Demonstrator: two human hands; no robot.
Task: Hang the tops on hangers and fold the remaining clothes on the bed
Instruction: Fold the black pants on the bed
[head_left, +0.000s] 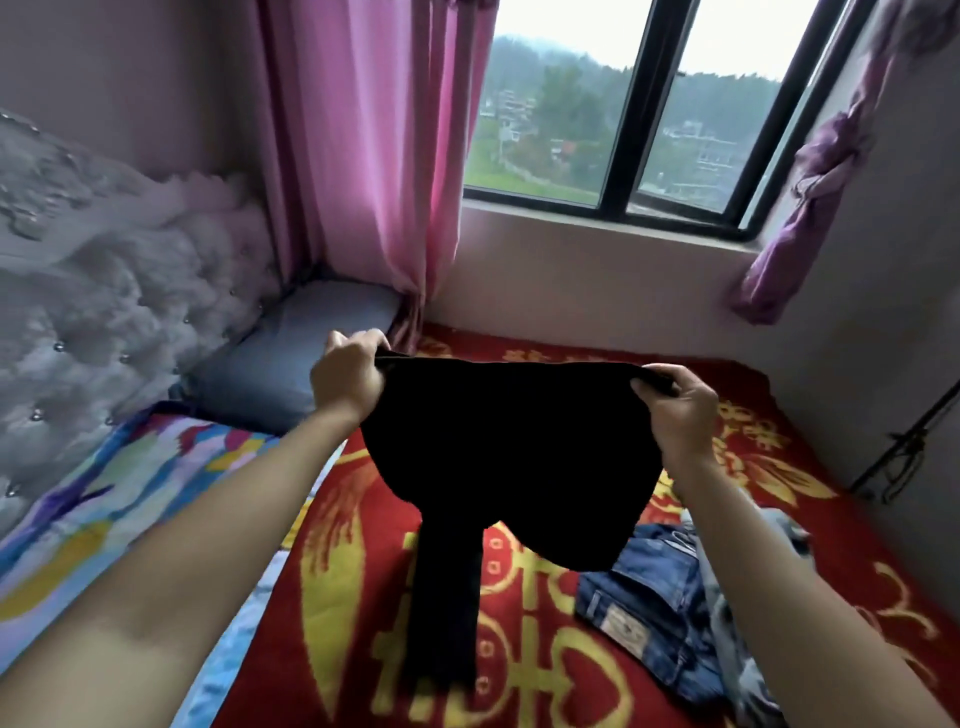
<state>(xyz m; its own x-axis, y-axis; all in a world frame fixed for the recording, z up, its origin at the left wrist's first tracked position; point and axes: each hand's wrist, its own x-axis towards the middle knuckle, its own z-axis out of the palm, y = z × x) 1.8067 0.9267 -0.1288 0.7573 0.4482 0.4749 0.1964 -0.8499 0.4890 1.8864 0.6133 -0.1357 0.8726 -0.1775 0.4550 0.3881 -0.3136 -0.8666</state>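
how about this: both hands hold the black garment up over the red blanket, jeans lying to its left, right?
Wrong side: the head view shows the jeans lying right of the black garment. The left hand and right hand do hold it up over the red blanket.

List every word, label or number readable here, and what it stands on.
On the red blanket: large yellow characters, blurred and partly covered by the black garment; unreadable.
On the jeans: pale patch, print too blurred to read.
No other text shows.
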